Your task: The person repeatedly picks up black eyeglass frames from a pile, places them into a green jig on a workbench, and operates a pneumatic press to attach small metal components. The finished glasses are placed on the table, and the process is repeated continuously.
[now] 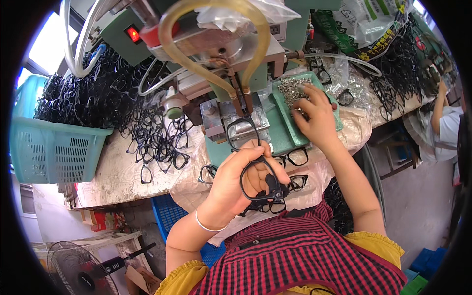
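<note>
My left hand (236, 172) is closed around a black eyeglass frame (242, 185). One rim of that frame reaches up under the copper-coloured tips (243, 104) of a bench machine; the other rim lies across my palm. I cannot tell whether the tips touch it. At the right, my right hand (318, 118) hovers over a green tray (295, 133), its fingers bent and apart at the edge of a heap of small metal parts (292, 89). Nothing shows between those fingers. More black eyeglass frames (298, 157) lie on the cloth just beyond and beside my left hand.
The machine (216, 54) with a looped yellowish hose (169, 37) stands straight ahead. Heaps of black frames (160, 132) and a teal basket (59, 152) are at the left. Plastic bags (364, 29) lie at the back right. A fan (81, 270) stands lower left; another person (445, 118) sits far right.
</note>
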`<state>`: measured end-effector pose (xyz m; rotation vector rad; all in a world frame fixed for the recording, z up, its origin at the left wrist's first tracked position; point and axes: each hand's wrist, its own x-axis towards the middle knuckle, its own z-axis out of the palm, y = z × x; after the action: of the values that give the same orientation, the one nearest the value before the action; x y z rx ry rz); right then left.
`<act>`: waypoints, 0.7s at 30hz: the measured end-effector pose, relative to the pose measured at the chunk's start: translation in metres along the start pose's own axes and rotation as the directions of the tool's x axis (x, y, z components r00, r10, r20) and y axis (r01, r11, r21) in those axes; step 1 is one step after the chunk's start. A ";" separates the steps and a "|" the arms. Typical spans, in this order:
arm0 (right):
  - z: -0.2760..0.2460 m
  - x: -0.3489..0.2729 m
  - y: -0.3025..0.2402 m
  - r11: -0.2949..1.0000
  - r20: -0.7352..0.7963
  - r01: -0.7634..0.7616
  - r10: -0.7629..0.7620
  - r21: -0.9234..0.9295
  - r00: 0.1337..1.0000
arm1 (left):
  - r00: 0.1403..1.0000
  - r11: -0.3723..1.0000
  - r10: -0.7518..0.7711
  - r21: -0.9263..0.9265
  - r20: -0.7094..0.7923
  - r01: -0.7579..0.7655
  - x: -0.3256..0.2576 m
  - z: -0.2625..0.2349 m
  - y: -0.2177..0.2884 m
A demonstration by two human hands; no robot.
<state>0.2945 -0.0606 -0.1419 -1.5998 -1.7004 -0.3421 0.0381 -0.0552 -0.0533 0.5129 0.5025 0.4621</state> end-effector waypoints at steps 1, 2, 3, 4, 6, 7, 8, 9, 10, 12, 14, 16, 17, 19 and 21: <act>0.001 0.004 -0.006 0.999 0.105 0.038 -0.034 -0.034 0.994 | 1.000 1.000 0.002 0.001 0.007 -0.002 -0.001 0.000 -0.001; 0.005 0.007 -0.005 0.996 0.112 0.055 -0.048 -0.064 0.993 | 0.999 0.999 0.020 0.045 0.036 -0.021 0.000 -0.005 -0.003; 0.012 0.010 0.002 0.993 0.119 0.075 -0.063 -0.093 0.991 | 0.997 0.995 0.037 0.087 0.064 -0.042 0.002 -0.016 -0.007; 0.019 0.013 0.007 0.988 0.129 0.104 -0.088 -0.119 0.988 | 0.994 0.990 0.062 0.125 0.090 -0.073 0.001 -0.022 -0.009; 0.016 0.018 0.012 0.991 0.077 0.073 -0.065 -0.110 0.995 | 0.992 0.980 0.114 0.159 0.061 -0.123 -0.014 -0.033 -0.019; 0.012 0.016 0.011 0.999 0.007 0.005 -0.005 -0.032 1.000 | 0.963 0.918 0.270 0.301 -0.006 -0.256 -0.028 -0.038 -0.026; 0.009 0.009 0.009 0.996 -0.051 -0.065 0.068 0.054 0.996 | 0.906 0.823 0.419 0.446 -0.057 -0.353 -0.041 -0.043 -0.030; 0.007 -0.001 0.009 0.946 -0.077 -0.255 0.274 0.201 0.959 | 0.806 0.722 0.578 0.543 -0.131 -0.429 -0.050 -0.053 -0.027; 0.005 -0.013 0.011 0.836 -0.068 -0.429 0.477 0.342 0.876 | 0.676 0.605 0.715 0.643 -0.178 -0.470 -0.061 -0.067 -0.022; 0.001 -0.029 0.017 0.513 0.027 -0.538 0.706 0.669 0.707 | 0.437 0.479 0.868 0.628 -0.235 -0.614 -0.078 -0.084 0.013; 0.009 -0.028 0.014 0.474 0.012 -0.508 0.723 0.719 0.691 | 0.145 0.267 0.963 0.716 -0.228 -0.645 -0.075 -0.087 0.046; 0.018 -0.017 0.009 0.525 -0.040 -0.493 0.712 0.694 0.702 | 0.032 0.113 0.993 0.889 -0.110 -0.443 -0.053 -0.094 0.073; 0.023 -0.008 0.006 0.502 -0.019 -0.457 0.688 0.734 0.725 | 0.126 0.078 0.991 0.952 -0.042 -0.295 -0.047 -0.104 0.087; 0.031 0.006 0.002 0.513 0.004 -0.397 0.609 0.761 0.793 | 0.208 -0.143 0.971 0.982 0.117 0.119 -0.021 -0.143 0.104; 0.030 0.013 -0.004 0.550 0.023 -0.408 0.575 0.729 0.818 | 0.357 -0.453 0.887 0.692 0.292 0.561 0.015 -0.164 0.101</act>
<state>0.2815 -0.0321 -0.1518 -1.2889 -0.9304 0.3939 -0.0703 0.0873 -0.1254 2.6395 2.0082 0.9776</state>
